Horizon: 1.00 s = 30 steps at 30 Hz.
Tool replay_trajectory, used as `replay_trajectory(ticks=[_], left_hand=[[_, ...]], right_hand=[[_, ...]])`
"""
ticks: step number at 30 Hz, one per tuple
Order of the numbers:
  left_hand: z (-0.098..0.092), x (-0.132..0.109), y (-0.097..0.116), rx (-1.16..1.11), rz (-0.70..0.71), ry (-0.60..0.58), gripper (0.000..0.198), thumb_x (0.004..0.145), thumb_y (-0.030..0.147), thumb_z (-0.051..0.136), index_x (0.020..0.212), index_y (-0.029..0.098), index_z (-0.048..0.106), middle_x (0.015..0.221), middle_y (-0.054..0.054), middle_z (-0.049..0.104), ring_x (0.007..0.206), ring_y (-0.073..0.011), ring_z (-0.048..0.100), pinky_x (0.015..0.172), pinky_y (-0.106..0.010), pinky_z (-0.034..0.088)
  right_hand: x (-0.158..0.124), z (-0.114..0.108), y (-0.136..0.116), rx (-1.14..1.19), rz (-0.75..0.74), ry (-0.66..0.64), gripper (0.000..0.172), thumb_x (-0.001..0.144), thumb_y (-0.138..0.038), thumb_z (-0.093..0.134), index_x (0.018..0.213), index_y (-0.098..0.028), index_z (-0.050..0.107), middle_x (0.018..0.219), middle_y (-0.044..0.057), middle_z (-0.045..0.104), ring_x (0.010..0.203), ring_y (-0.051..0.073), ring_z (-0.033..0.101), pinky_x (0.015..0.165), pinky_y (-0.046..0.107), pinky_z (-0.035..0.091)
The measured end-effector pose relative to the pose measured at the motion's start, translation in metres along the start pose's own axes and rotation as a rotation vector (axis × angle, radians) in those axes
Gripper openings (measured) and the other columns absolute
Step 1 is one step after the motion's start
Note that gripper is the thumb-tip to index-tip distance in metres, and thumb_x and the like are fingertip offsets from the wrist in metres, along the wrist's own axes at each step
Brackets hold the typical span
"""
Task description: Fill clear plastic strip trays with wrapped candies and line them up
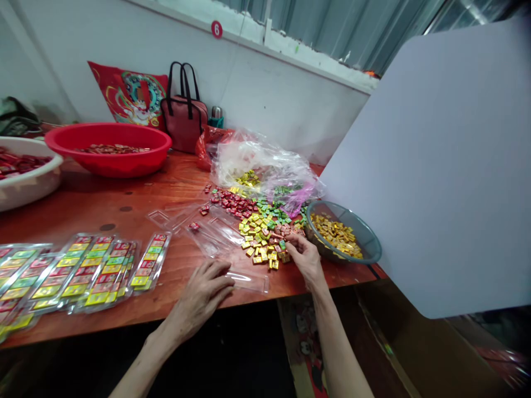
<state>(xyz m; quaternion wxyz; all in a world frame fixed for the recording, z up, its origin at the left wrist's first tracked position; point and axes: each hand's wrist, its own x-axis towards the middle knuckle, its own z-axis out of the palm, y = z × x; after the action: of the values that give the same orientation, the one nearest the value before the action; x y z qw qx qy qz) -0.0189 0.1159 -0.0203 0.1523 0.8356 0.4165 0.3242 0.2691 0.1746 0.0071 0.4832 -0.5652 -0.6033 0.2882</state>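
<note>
My left hand lies over the left end of a clear plastic tray near the table's front edge, its fingers bent and closed on it. My right hand is at the right side of a loose pile of small wrapped candies in yellow, red, green and pinkish brown. Its thumb and fingers are pinched together among the pieces, with a green candy by the tips. More clear trays lie behind my left hand. Filled candy trays are laid out and overlapping at the left.
A grey-green bowl of gold candies stands right of my right hand, beside a large white panel. Plastic bags lie behind the pile. A red basin and a white basin stand back left, near a handbag.
</note>
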Motion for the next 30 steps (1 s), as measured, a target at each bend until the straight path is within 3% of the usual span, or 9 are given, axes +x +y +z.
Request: replay_trajectory(ticks=[6,14,19,26,30], left_hand=[[0.000,0.000,-0.001,0.002,0.001,0.007,0.016,0.090,0.031,0.056,0.095,0.028,0.071,0.118,-0.006,0.062,0.109,-0.0248,0.051,0.093,-0.042,0.044],[-0.003,0.000,0.002,-0.020,-0.026,-0.030,0.016,0.091,0.031,0.055,0.093,0.026,0.070,0.119,-0.006,0.062,0.111,-0.0252,0.049,0.093,-0.042,0.044],[-0.006,0.001,0.005,-0.034,-0.020,-0.042,0.016,0.092,0.028,0.053,0.091,0.025,0.069,0.118,-0.006,0.062,0.110,-0.0245,0.049,0.092,-0.042,0.044],[-0.005,0.000,0.003,-0.057,-0.034,-0.070,0.015,0.094,0.028,0.051,0.091,0.024,0.066,0.120,-0.006,0.060,0.112,-0.0247,0.047,0.093,-0.042,0.043],[-0.005,-0.001,0.001,-0.072,-0.044,-0.084,0.016,0.094,0.027,0.050,0.090,0.024,0.065,0.122,-0.006,0.059,0.114,-0.0248,0.046,0.093,-0.042,0.042]], right_hand=[[-0.014,0.003,-0.004,0.140,0.065,-0.018,0.027,0.078,-0.038,0.063,0.094,-0.017,0.067,0.087,0.005,0.071,0.074,0.017,0.064,0.065,0.026,0.052],[-0.008,0.005,-0.004,-0.150,-0.038,-0.049,0.022,0.083,-0.032,0.054,0.091,-0.017,0.068,0.082,0.004,0.069,0.071,0.017,0.062,0.067,0.028,0.049],[0.026,0.017,-0.020,-0.303,-0.213,-0.055,0.020,0.085,-0.027,0.051,0.088,-0.018,0.068,0.089,0.006,0.069,0.077,0.017,0.062,0.071,0.028,0.046],[0.095,0.055,-0.028,-0.453,-0.344,-0.132,0.018,0.080,-0.017,0.052,0.080,-0.018,0.069,0.079,0.003,0.067,0.071,0.016,0.058,0.067,0.026,0.042],[0.107,0.058,-0.029,-0.427,-0.348,-0.142,0.017,0.080,-0.018,0.053,0.083,-0.017,0.069,0.081,0.003,0.068,0.072,0.016,0.059,0.068,0.026,0.042]])
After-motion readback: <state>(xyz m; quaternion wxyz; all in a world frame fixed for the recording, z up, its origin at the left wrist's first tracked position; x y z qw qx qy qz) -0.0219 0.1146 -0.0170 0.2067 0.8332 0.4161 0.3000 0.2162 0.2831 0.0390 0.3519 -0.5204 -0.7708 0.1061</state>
